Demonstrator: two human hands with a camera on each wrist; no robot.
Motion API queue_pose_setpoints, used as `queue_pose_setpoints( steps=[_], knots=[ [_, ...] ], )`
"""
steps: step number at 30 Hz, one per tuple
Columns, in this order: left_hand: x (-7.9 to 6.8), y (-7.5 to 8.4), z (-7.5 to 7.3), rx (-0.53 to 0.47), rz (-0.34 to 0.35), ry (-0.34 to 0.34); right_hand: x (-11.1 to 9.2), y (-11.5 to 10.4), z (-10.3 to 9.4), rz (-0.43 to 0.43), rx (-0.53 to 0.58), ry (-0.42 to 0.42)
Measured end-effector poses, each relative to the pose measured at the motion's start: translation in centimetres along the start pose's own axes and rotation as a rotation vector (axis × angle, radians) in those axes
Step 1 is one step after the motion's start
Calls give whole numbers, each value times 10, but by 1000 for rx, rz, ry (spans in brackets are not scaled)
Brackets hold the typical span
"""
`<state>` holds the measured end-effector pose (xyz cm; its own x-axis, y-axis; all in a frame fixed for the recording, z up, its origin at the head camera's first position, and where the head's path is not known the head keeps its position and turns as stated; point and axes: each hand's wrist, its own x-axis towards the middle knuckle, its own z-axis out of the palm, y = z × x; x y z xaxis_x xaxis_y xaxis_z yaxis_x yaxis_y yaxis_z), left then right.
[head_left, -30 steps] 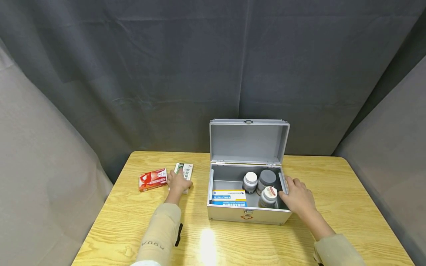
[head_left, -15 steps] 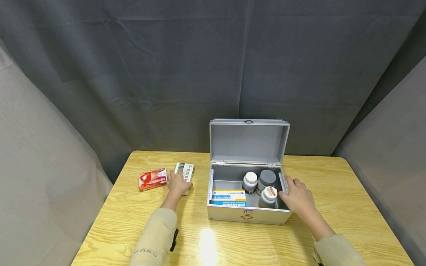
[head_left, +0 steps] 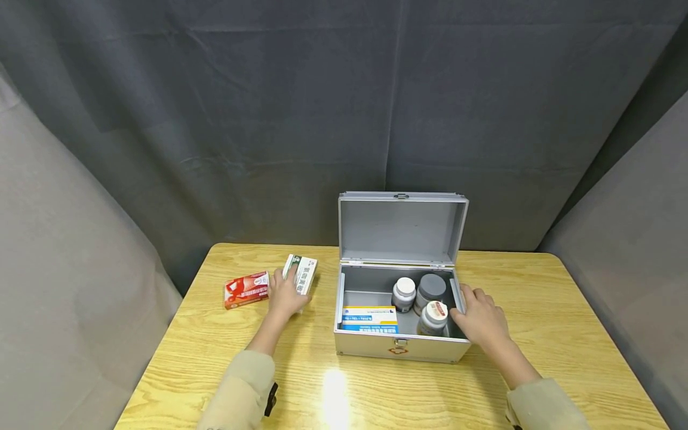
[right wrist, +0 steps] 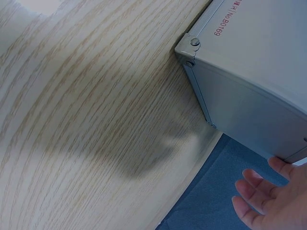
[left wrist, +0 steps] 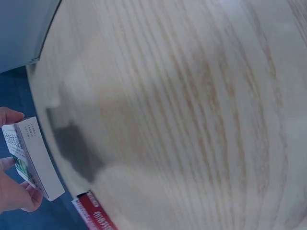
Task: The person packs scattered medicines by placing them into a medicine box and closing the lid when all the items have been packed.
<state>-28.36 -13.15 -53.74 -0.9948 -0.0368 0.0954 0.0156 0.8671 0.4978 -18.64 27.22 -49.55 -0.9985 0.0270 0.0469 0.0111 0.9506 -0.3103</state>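
My left hand [head_left: 286,294] pinches a white and green medicine box [head_left: 305,275] between thumb and fingers. In the left wrist view, this medicine box [left wrist: 38,160] is held up off the table, with its shadow below. A red medicine box [head_left: 246,290] lies flat just left of that hand. To the right stands a silver first-aid case [head_left: 371,345] with its lid up. My right hand [head_left: 482,319] is at the case's right wall, thumb on the rim. Its other fingers [right wrist: 249,191] are extended and apart from the wall in the right wrist view.
Inside the case sit a white-capped bottle [head_left: 404,294], a grey-lidded bottle [head_left: 431,291], a bottle with a printed white cap [head_left: 433,318] and a blue and white medicine box [head_left: 369,319]. A wooden table [head_left: 398,394] bears everything; a grey curtain [head_left: 269,119] hangs behind.
The white and green medicine box has come up off the table in my left hand, tilting and shifting slightly away and right. My right hand and the case have stayed put.
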Motion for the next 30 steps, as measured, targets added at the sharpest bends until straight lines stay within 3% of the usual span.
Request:
queue_pose_setpoints(
  steps=[9,18,30],
  knots=[
    [-11,11,-23,-79,70,66,-2,-3,-1,14,3,-10],
    [-21,21,-40,-103,124,84,-2,-3,-2,17,10,-13],
    [-36,35,-53,-101,288,143,-3,-5,-3,19,14,-21]
  ],
)
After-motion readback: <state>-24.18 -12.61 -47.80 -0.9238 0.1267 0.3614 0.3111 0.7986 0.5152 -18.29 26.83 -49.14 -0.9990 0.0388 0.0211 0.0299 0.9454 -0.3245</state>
